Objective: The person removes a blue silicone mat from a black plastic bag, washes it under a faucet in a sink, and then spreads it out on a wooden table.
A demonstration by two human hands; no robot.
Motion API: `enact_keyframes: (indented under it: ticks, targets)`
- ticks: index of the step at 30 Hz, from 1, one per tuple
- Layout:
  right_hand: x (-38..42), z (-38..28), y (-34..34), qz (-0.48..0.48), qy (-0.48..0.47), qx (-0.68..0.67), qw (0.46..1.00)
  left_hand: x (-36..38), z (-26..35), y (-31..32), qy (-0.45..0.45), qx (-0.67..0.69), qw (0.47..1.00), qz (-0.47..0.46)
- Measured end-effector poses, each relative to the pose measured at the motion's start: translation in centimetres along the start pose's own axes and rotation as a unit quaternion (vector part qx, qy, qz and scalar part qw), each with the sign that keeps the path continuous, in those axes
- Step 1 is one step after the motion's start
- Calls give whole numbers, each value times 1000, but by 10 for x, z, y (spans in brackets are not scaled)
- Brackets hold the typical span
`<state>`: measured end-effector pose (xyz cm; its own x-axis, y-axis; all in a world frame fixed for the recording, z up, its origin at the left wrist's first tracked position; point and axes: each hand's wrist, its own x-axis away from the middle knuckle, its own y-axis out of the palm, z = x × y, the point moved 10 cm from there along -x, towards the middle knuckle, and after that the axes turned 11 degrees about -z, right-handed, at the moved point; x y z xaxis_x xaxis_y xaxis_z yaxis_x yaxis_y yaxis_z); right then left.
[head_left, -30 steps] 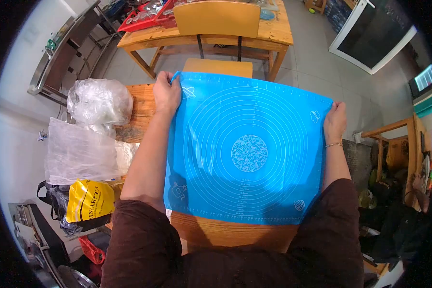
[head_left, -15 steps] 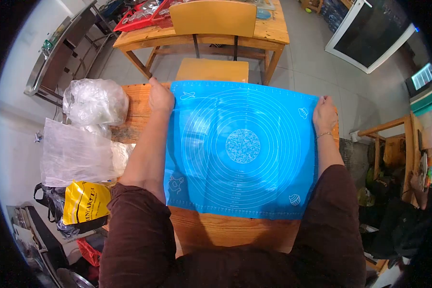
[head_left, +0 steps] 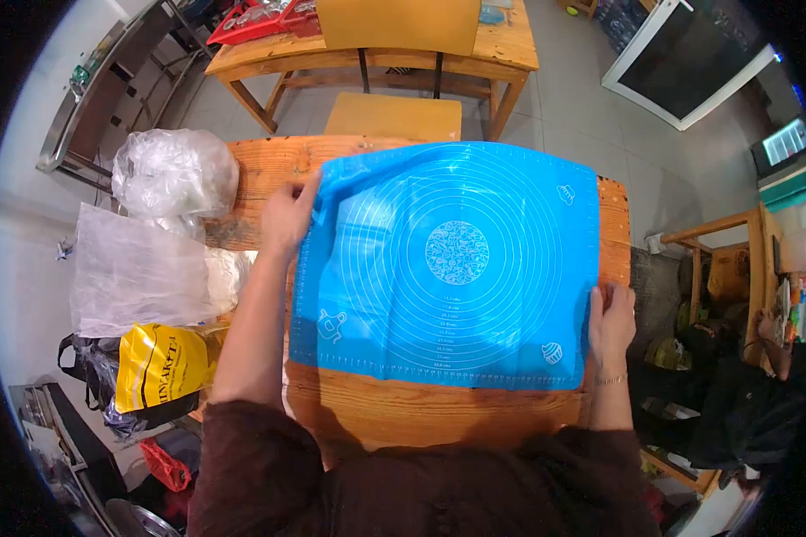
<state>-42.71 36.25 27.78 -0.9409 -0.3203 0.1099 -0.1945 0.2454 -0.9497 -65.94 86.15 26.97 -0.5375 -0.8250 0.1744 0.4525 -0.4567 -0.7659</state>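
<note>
A blue mat (head_left: 510, 268) printed with white circles lies over the wooden table (head_left: 358, 407); its upper left part is raised in a fold. At the mat's left edge, my left hand (head_left: 288, 213) has its fingers closed on the border. My right hand (head_left: 613, 315) is beside the lower right edge of the mat, fingers bent and close together; whether they pinch the edge cannot be made out.
Clear plastic bags (head_left: 175, 174), a white sheet-like bag (head_left: 139, 273) and a yellow bag (head_left: 166, 367) are at the left. Beyond the table stand a chair (head_left: 394, 116) and another wooden table (head_left: 278, 58) with a red tray (head_left: 260, 22). Part of a person (head_left: 761, 394) shows at the right.
Both hands have come nearer to me, the right hand from the mat's upper right corner to its lower right side. The upper left part of the mat has folded up, and its far side lies lower.
</note>
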Motion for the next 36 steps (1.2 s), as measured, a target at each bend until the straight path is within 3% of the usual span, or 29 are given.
enact_keyframes:
  ticks: [5,9,12,14,18,20,21,23,27,29,30,32,33,35,36]
  targets:
    - [30,-5,-1,24,-36,1,999,-74,7,43,-51,-48,983,-169]
    - [25,-1,2,4,-25,-23,999,-57,51,34,-61,-160,974,-150]
    - [25,-2,1,2,-31,-25,999,-63,43,47,-90,-205,955,-195]
    - [25,-3,1,15,-45,-20,999,-94,23,68,-42,-201,954,-219]
    - [25,-2,3,32,-44,13,998,-68,56,51,-29,-224,929,-295]
    - [23,-3,3,26,-35,4,999,-80,48,36,-83,57,966,-238]
    - [22,-2,3,20,-26,-4,999,-86,42,40,-84,57,966,-238]
    - [20,1,6,24,-24,-2,999,-101,59,14,101,109,988,-44]
    - [20,0,6,31,-16,21,999,-73,73,11,162,11,985,55]
    - [20,-3,5,26,-15,13,999,-60,68,6,81,-170,972,143]
    - [20,-3,5,19,-12,5,1000,-58,68,10,81,-169,972,142]
    - [21,-5,3,23,-14,1,1000,-26,73,-12,50,-211,910,353]
    - [22,-6,3,27,-16,-3,1000,-18,73,-10,48,-213,910,353]
    - [26,-4,7,36,-14,6,999,5,95,10,223,-144,931,250]
    - [26,-4,6,49,-11,16,999,26,105,28,267,-162,932,184]
